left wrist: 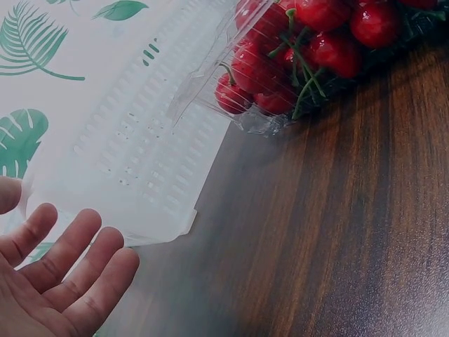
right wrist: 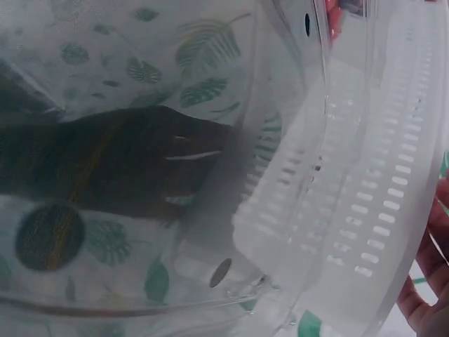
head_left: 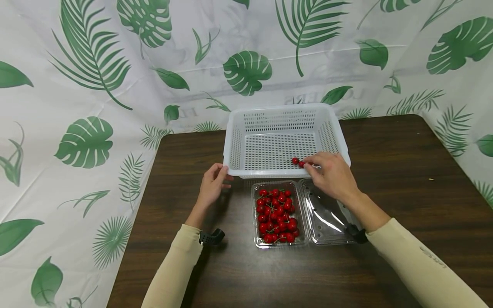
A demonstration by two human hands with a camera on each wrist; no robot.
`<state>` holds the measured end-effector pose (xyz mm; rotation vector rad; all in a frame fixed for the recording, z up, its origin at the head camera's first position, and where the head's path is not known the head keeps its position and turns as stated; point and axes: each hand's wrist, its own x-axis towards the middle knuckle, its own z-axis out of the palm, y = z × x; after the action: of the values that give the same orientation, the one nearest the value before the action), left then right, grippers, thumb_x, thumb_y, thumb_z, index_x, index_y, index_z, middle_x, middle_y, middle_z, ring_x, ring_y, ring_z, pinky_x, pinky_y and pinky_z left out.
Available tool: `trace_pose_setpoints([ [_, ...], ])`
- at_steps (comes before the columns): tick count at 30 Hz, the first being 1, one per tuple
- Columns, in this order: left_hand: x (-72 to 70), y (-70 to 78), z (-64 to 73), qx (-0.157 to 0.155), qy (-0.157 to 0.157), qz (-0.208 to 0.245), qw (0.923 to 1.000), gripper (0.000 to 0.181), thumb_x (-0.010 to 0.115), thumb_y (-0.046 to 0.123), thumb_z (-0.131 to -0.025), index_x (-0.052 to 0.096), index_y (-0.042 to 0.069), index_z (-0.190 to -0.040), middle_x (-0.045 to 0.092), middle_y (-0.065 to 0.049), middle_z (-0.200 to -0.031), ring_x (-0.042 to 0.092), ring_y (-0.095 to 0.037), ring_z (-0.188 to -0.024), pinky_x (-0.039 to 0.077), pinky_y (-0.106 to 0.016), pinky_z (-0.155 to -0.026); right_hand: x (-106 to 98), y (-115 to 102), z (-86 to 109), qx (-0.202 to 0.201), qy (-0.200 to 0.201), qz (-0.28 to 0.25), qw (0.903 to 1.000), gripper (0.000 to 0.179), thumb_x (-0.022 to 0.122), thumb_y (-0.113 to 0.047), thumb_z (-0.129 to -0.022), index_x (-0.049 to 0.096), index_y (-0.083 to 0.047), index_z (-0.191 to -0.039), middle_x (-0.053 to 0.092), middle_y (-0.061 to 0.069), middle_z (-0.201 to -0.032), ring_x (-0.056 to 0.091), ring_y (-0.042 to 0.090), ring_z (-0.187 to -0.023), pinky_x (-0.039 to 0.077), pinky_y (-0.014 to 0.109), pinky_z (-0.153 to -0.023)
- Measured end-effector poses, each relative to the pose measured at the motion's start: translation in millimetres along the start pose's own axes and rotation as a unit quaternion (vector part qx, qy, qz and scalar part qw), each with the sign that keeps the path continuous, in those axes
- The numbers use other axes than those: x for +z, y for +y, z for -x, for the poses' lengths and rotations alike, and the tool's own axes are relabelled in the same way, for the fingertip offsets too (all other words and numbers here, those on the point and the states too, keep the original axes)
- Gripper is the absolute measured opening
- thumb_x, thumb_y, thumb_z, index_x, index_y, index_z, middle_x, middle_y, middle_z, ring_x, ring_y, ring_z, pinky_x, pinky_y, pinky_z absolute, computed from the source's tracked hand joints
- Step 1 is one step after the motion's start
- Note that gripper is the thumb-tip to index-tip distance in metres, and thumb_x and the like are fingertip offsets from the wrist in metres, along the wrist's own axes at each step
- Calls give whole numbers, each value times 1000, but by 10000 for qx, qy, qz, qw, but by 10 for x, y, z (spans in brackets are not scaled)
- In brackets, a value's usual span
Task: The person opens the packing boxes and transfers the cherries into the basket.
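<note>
A white perforated plastic basket (head_left: 277, 173) stands at the back of the table. My left hand (head_left: 212, 185) holds its front left corner, thumb at the rim; the left wrist view shows the other fingers (left wrist: 91, 274) spread loosely below that corner. My right hand (head_left: 333, 174) reaches over the front rim and pinches a red cherry (head_left: 301, 164) just above the basket floor. Another cherry (head_left: 295, 161) lies right beside it. In the right wrist view, only some fingers (right wrist: 433, 263) show past the basket wall. In front, an open clear clamshell box (head_left: 255, 214) holds many stemmed cherries (head_left: 274, 216).
The clamshell's clear, vented lid (head_left: 327, 218) lies folded out to the right, under my right forearm. Dark wood table (head_left: 408, 184) extends on both sides. Behind it hangs a white leaf-printed cloth (head_left: 208, 34).
</note>
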<state>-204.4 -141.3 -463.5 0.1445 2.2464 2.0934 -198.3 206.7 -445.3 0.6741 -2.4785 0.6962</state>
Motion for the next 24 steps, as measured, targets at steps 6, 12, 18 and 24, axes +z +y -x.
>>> trace_pose_setpoints([
  [6, 21, 84, 42, 37, -5, -72, 10000, 29, 49, 12, -104, 52, -15, -115, 59, -37, -105, 57, -57, -100, 50, -67, -80, 2, -112, 39, -457, 76, 78, 9989, 16, 73, -15, -86, 74, -7, -100, 69, 5, -94, 63, 28, -88, 47, 49, -77],
  [12, 16, 68, 31, 10, -31, -9, 10000, 30, 51, 12, -103, 52, -16, -115, 59, -35, -105, 57, -57, -100, 50, -68, -81, 57, -351, 145, -1231, -187, -139, 9921, 25, 75, -15, -83, 72, -8, -107, 66, 5, -100, 62, 26, -92, 49, 46, -76],
  [18, 12, 68, 36, 36, -51, -13, 10000, 30, 50, 11, -103, 52, -16, -116, 59, -36, -105, 56, -58, -101, 51, -67, -81, 189, -635, 312, -1911, -1158, -497, 9735, 27, 77, -17, -82, 72, -11, -108, 64, -2, -101, 61, 17, -92, 53, 37, -79],
  [24, 20, 77, 41, 23, -16, -37, 10000, 30, 50, 11, -103, 52, -16, -116, 59, -35, -104, 55, -59, -101, 51, -66, -80, 294, -831, 475, -2472, -1873, -629, 9486, 28, 78, -21, -81, 72, -15, -108, 63, -7, -96, 57, 10, -84, 51, 30, -75],
])
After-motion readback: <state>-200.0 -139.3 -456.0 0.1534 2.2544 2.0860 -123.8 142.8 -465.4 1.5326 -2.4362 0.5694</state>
